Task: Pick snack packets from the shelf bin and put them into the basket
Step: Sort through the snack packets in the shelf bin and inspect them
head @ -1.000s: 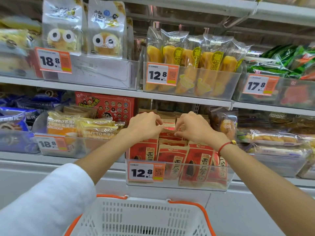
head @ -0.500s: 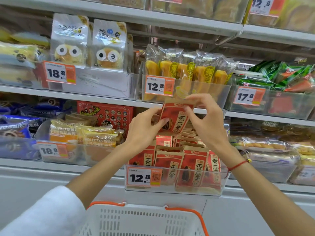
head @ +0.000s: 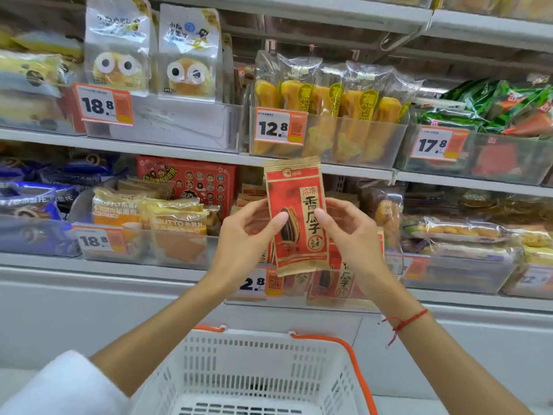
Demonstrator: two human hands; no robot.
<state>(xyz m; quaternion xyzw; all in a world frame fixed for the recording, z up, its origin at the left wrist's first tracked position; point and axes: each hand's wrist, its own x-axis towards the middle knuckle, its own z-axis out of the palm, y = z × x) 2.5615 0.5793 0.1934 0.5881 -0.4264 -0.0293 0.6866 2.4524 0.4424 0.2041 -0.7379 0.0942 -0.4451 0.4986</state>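
Single head-worn view, close in: faces forward and down at shelves, basket below.

Shop: price tags, snack shelves

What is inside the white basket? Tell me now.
Nothing shows inside the basket: only its slotted walls and floor. Its near part is out of frame. The packet is above it, held by both hands.

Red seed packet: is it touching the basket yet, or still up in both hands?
Apart. The head view shows the red seed packet pinched between the left hand and right hand at shelf height, with clear space above the basket.
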